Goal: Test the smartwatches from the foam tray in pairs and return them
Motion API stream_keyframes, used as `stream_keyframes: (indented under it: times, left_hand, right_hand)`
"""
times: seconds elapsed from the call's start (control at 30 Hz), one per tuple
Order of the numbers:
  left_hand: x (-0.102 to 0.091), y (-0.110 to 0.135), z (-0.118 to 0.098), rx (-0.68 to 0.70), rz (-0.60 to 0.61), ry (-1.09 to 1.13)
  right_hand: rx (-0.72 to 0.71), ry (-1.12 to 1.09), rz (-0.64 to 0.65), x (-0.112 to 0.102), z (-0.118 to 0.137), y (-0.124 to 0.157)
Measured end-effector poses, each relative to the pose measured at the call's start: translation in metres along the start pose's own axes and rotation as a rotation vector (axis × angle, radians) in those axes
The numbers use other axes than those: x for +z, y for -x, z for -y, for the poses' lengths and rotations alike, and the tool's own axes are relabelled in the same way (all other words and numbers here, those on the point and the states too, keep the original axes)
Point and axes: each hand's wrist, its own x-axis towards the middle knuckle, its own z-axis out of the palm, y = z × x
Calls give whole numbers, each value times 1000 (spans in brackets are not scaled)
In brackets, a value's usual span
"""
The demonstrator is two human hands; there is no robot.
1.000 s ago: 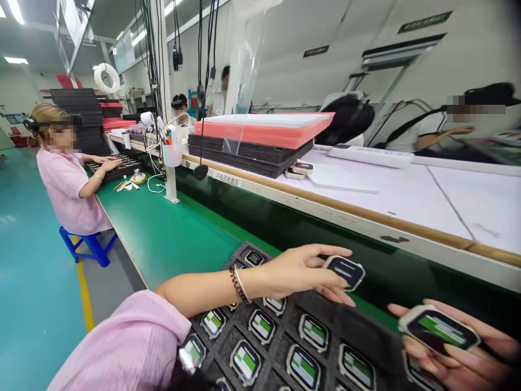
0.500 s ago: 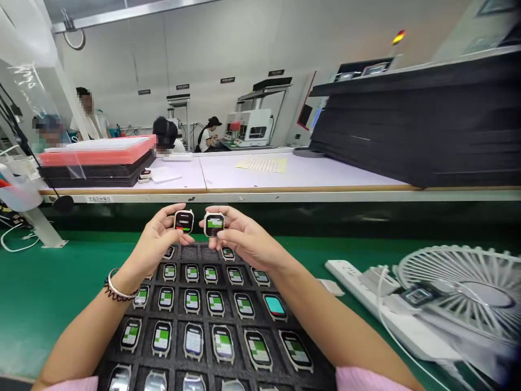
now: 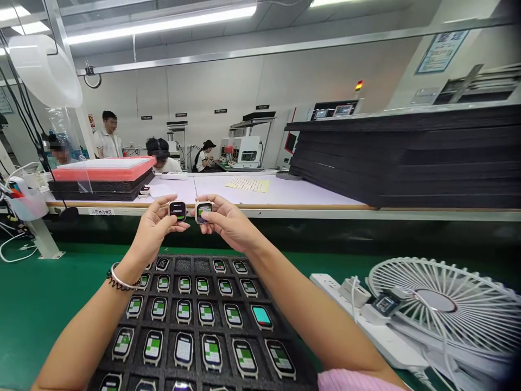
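My left hand [image 3: 157,225] grips a smartwatch body [image 3: 177,211] without a strap, its dark screen lit with a green patch low down. In my right hand [image 3: 226,220] is a second watch body [image 3: 203,212], showing green and white, with the thumb lying over its screen. Both are held up side by side, a small gap between them. Below my hands lies a black foam tray [image 3: 195,264] with rows of more watch bodies, most with green and white screens. One of these watches [image 3: 261,316] shows turquoise. Two pockets in the far row hold no watch.
A white fan [image 3: 437,300] and a power strip [image 3: 366,326] with cables lie on the right. Black trays [image 3: 407,157] are stacked on the shelf, with a red-topped stack [image 3: 103,172] at left. Several people sit or stand beyond the shelf.
My view has tilted up, so more ceiling shows. Both watches stay in my hands. The left one's screen now shows green low down where red showed before.
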Motion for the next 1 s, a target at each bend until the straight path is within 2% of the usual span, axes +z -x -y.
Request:
stream_keyframes:
  times: [0.2,0.37,0.63,1.0]
  left_hand:
    - [4,9,-5,5,10,-23]
    - [7,11,-8,14,36,-29]
    - [11,4,-11,52,37,-3]
    - [10,-4,-9,115,12,-32]
  right_hand:
    - [-3,36,-37,1,2,3]
    - [-5,32,-15,1,9,8]
    - [-53,-5,33,1,17,2]
    - [-111,62,80,2,21,-1]
